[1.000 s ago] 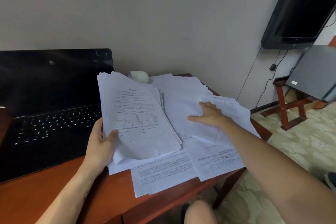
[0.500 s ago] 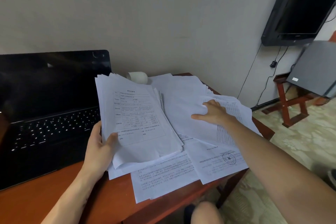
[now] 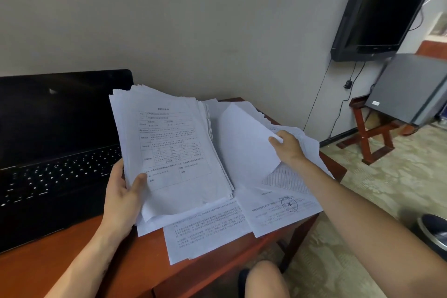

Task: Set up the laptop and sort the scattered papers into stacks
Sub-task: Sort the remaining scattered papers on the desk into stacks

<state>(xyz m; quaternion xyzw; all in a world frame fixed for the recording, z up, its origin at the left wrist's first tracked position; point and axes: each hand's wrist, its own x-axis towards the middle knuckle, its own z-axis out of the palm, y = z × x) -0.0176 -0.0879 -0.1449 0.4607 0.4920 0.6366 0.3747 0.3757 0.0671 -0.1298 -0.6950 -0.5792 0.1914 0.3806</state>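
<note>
An open black laptop (image 3: 55, 152) with a dark screen stands at the left of the reddish wooden table (image 3: 72, 256). My left hand (image 3: 123, 193) grips the lower left edge of a thick stack of printed sheets (image 3: 169, 152), tilted up above the table, thumb on the top page. My right hand (image 3: 286, 145) pinches the right edge of a blank white sheet (image 3: 242, 143) and lifts it off the scattered papers (image 3: 285, 203) spread over the table's right half. One of those bears a round stamp (image 3: 289, 204).
A wall runs close behind the table. A black television (image 3: 379, 7) hangs at the upper right, with a grey box (image 3: 411, 87) on a red wooden stand (image 3: 370, 133) below it. Patterned floor lies to the right. My knee (image 3: 266, 280) shows under the table's front edge.
My right hand went from lying flat on the loose papers to pinching a blank sheet, whose right edge now curls upward. The stack in my left hand stays put.
</note>
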